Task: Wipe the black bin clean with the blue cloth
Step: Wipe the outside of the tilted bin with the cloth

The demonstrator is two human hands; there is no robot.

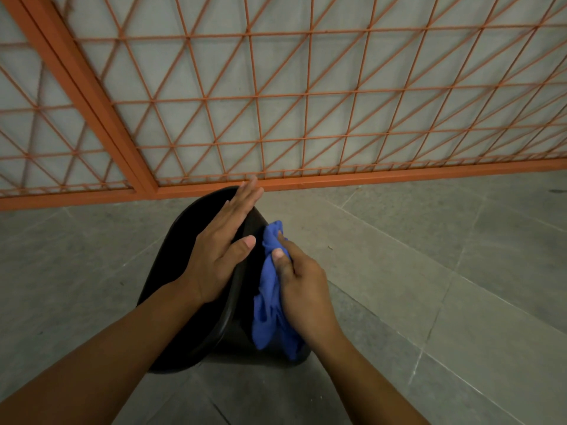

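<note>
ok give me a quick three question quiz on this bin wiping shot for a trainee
1. True or false: the left hand lies flat, fingers straight, on the black bin.
2. Which hand grips the blue cloth?
   A. left hand
   B. right hand
   C. both
3. Fill in: behind the bin stands an orange metal ____ on the grey tiled floor.

Key: 1 true; 2 B; 3 grille
</note>
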